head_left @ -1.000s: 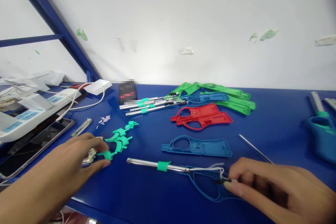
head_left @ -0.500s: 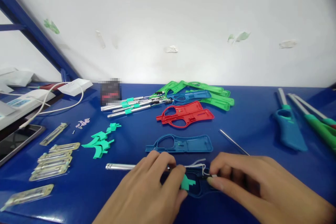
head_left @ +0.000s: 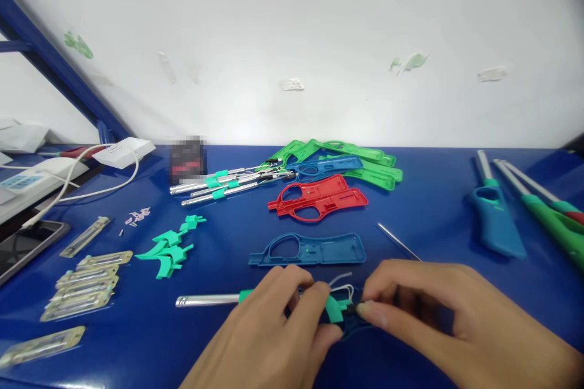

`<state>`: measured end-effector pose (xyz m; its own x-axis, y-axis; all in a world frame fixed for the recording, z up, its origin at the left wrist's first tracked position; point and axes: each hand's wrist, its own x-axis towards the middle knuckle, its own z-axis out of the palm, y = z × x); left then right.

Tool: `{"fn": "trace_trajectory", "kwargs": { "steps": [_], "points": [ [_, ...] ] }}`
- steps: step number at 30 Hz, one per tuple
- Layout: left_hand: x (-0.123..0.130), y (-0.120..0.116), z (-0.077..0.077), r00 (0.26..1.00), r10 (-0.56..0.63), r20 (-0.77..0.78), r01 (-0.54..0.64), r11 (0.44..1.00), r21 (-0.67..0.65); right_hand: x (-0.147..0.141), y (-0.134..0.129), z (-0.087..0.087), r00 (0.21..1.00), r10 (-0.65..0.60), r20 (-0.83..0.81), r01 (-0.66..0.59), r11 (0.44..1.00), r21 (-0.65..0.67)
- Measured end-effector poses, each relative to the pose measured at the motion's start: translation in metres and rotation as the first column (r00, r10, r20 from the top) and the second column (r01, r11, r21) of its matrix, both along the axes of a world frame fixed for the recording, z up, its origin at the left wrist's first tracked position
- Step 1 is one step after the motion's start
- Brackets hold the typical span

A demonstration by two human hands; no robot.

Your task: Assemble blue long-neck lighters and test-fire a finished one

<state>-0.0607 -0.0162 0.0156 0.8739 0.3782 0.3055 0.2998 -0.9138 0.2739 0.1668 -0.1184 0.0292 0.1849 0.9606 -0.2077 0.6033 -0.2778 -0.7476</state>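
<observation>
Left hand [head_left: 269, 328] closed, thumb and fingers pinching a green piece [head_left: 336, 309]; right hand [head_left: 438, 316] closed too, thumb and index on the small black part [head_left: 351, 309] by the white wires [head_left: 349, 287]. Both work just over the blue shell [head_left: 354, 333] on the counter [head_left: 150, 346], in front of the person. To do this well, I'd say: grip the green piece by its edges, keep it square to the shell, ease it down lightly; steady the black part with the right hand, no tugging on the wires, and keep them out from under the green piece so nothing gets trapped. Forcing it could bend a thin tab or shift the metal tube [head_left: 205, 299]. Looks: green piece is bright teal-green, smooth plastic, angular, partly hidden by fingers; exact seating can't be told. Shell is dark blue, mostly covered by the hands. Tube is shiny silver, slots near its free end, green collar [head_left: 245, 295] around it, pointing left. Further out: loose blue half [head_left: 335, 255] just beyond the hands, red halves [head_left: 344, 200] behind it, more green pieces [head_left: 171, 253] and clear parts [head_left: 86, 292] on the left, thin rod [head_left: 398, 240] on the right.
</observation>
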Motion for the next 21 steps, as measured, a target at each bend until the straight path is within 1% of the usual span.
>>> {"fn": "trace_trajectory", "kwargs": {
  "steps": [4,9,14,17,21],
  "points": [
    [0.004,-0.002,-0.003,0.999,0.002,0.048,-0.001,1.0,-0.021,0.001,0.0,0.0,1.0,-0.016,-0.006,0.016,1.0,-0.001],
    [0.007,-0.003,-0.003,0.997,-0.007,0.075,0.011,0.998,-0.055,0.004,-0.001,-0.002,0.999,-0.019,-0.03,0.019,1.0,-0.009],
    [0.011,-0.001,-0.001,0.994,-0.008,0.105,0.012,0.999,-0.043,0.002,-0.001,-0.002,0.999,-0.041,-0.031,0.04,0.999,-0.027],
    [0.011,-0.001,-0.001,0.996,0.01,0.091,-0.004,0.998,-0.065,0.001,0.001,-0.001,0.997,-0.034,-0.068,0.032,0.999,-0.023],
    [0.009,-0.001,-0.003,0.999,-0.014,0.049,0.02,0.992,-0.126,0.002,0.0,0.001,0.996,-0.045,-0.077,0.041,0.997,-0.059]
  ]
}}
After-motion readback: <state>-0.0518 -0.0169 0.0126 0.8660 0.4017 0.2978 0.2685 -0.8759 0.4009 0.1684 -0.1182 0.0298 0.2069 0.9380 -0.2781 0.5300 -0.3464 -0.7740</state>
